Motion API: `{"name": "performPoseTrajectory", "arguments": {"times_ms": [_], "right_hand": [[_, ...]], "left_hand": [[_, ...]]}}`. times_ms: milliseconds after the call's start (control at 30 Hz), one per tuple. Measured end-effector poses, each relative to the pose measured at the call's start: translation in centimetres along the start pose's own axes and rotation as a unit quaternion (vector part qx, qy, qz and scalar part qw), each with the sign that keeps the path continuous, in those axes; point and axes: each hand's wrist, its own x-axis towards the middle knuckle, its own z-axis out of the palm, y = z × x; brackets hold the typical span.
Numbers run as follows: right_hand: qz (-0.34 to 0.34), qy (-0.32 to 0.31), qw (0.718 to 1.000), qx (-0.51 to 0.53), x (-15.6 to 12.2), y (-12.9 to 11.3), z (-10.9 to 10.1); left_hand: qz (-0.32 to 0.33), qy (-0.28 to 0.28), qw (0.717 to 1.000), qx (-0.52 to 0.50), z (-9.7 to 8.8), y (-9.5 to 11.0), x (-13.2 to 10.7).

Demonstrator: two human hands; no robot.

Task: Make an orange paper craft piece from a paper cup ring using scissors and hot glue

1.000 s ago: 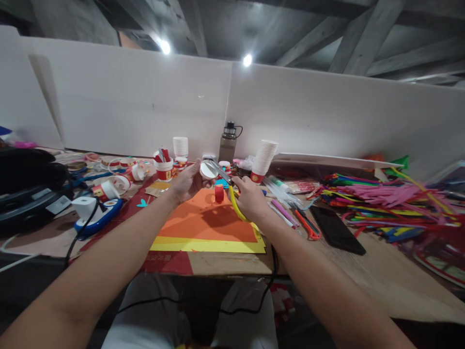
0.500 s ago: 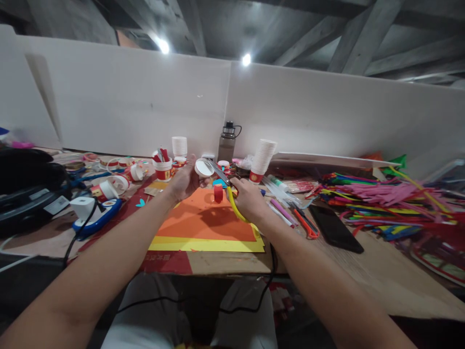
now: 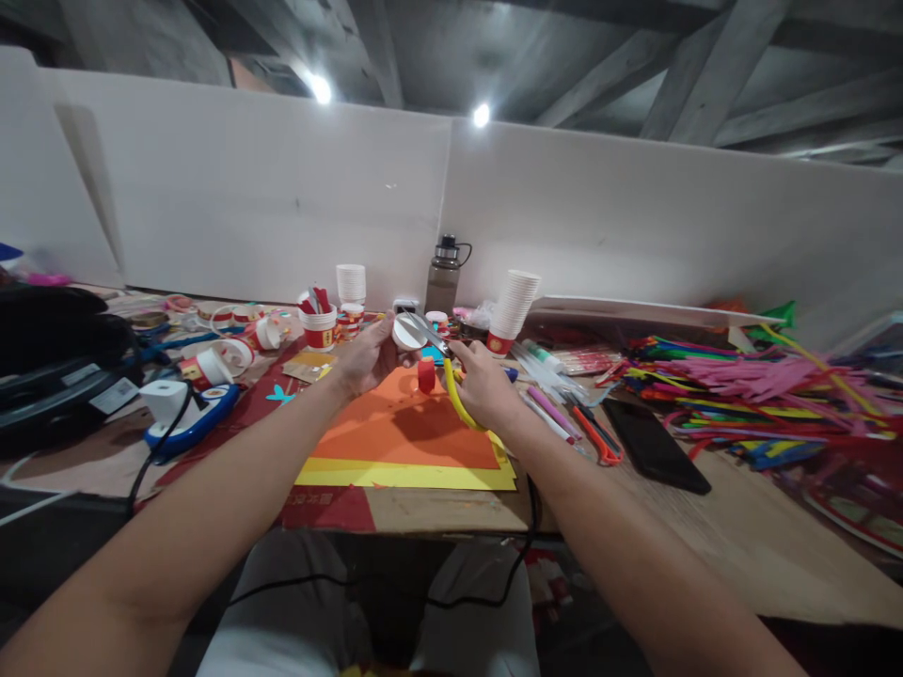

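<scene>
My left hand (image 3: 367, 359) is closed around a small paper cup (image 3: 407, 331) whose white bottom faces me. My right hand (image 3: 485, 385) grips yellow-handled scissors (image 3: 451, 381), and their blades reach up to the cup's edge. A red strip of cup wall (image 3: 426, 374) curls down between my hands. Both hands hover above an orange paper sheet (image 3: 395, 432) that lies on yellow sheets (image 3: 402, 475).
Stacks of white cups (image 3: 514, 306), a water bottle (image 3: 442, 275) and several cut cups (image 3: 232, 353) stand at the back. A black phone (image 3: 655, 444), an orange cutter (image 3: 598, 437) and a heap of coloured pipe cleaners (image 3: 740, 390) lie right. A glue gun (image 3: 184, 414) lies left.
The cup and scissors have shifted slightly; the red strip hangs much as before. Both hands keep their grip.
</scene>
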Motion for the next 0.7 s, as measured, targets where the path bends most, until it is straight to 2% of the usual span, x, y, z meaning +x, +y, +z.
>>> {"name": "performPoseTrajectory", "arguments": {"times_ms": [200,700], "right_hand": [[-0.002,0.002,1.000,-0.003,-0.02,0.08,-0.11],[0.003,-0.018,0.997,-0.072,-0.10,-0.43,-0.46]], "left_hand": [[-0.009,-0.014,1.000,0.013,-0.05,-0.02,-0.05],[-0.035,0.013,0.999,0.016,-0.22,0.72,0.05]]}}
